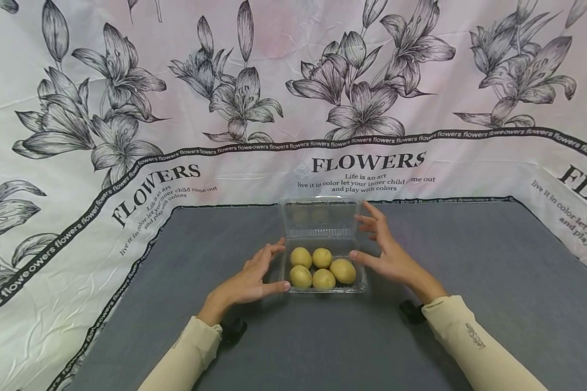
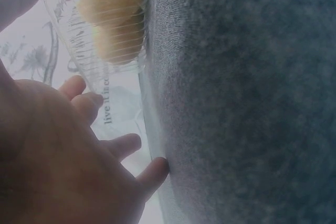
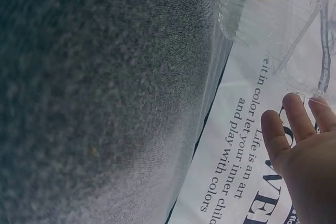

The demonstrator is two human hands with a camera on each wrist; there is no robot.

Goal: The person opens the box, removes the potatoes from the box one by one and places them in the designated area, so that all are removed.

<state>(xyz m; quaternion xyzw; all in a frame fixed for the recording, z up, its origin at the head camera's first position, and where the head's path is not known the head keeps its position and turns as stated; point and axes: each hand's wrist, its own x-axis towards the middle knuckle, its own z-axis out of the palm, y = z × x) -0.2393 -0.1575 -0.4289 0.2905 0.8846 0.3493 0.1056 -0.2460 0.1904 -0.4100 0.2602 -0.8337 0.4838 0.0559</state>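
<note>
A clear plastic clamshell container (image 1: 329, 291) lies with its hinged lid (image 1: 320, 220) raised at the back. Inside the base sit several round yellow fruits (image 1: 343, 271), their exact kind unclear. My left hand (image 1: 249, 279) is at the container's left side, fingers spread and thumb by the front left corner. On the other side, my right hand (image 1: 393, 258) has its thumb near the base's right edge and its fingers beside the lid's right edge. In the right wrist view the fingertips (image 3: 294, 109) are close to the clear plastic; contact is hard to tell.
A grey cloth (image 1: 323, 347) covers the table. Behind it and along the sides hangs a white curtain (image 1: 254, 179) printed with flowers and lettering. Dark wrist devices (image 1: 412, 312) show under both cuffs.
</note>
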